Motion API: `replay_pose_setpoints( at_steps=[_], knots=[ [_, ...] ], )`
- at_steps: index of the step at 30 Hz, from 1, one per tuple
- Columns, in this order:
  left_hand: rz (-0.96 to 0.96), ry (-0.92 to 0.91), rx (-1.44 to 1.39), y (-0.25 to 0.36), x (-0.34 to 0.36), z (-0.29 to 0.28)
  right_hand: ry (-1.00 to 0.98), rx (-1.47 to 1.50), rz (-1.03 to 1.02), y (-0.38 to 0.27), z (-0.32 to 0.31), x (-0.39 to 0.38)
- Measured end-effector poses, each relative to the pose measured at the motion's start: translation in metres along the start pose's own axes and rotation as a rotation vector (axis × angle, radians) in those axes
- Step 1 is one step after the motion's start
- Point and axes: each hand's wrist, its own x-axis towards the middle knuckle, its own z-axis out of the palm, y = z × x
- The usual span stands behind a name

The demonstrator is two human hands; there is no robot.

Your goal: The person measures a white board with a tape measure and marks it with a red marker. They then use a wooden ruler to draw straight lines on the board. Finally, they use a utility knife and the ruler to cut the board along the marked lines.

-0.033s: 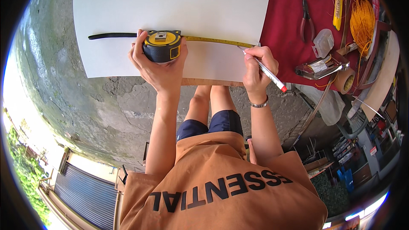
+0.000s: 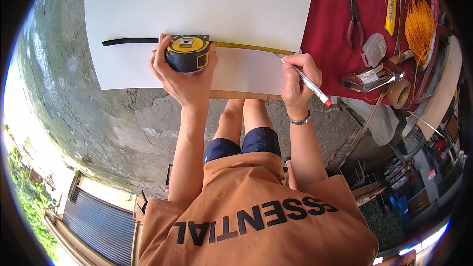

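My left hand (image 2: 186,84) is closed around a black and yellow tape measure (image 2: 187,55) resting over a large white sheet (image 2: 197,0). Its yellow blade (image 2: 251,46) runs out to the right, ending near the sheet's right edge. A black wrist strap (image 2: 129,41) trails from the case to the left. In my right hand (image 2: 298,81) is a white marker pen (image 2: 311,85) with a red end, pinched between the fingers. The pen's tip points at the sheet just under the blade's end, close to the fingertips; whether it touches cannot be made out.
On a dark red cloth (image 2: 331,24) to the right lie pliers (image 2: 354,23), a yellow cutter knife (image 2: 390,12), a bundle of orange string (image 2: 419,27), a clear plastic box (image 2: 373,50), a stapler-like metal tool (image 2: 373,77) and a tape roll (image 2: 398,93). Cracked concrete floor (image 2: 148,133) lies below.
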Motion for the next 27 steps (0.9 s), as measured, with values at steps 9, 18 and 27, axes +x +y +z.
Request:
replay_pose_setpoints(
  at_steps=[9,18,27],
  knots=[
    [0.021,0.011,0.001,-0.002,0.000,0.001,-0.016,-0.004,0.017,0.004,0.000,-0.004],
    [0.013,0.024,-0.005,-0.001,0.000,0.001,0.268,0.559,0.204,0.006,-0.009,0.005],
    [0.048,0.041,-0.019,-0.004,-0.001,0.003,-0.004,0.078,-0.051,0.005,-0.006,0.001]
  ],
)
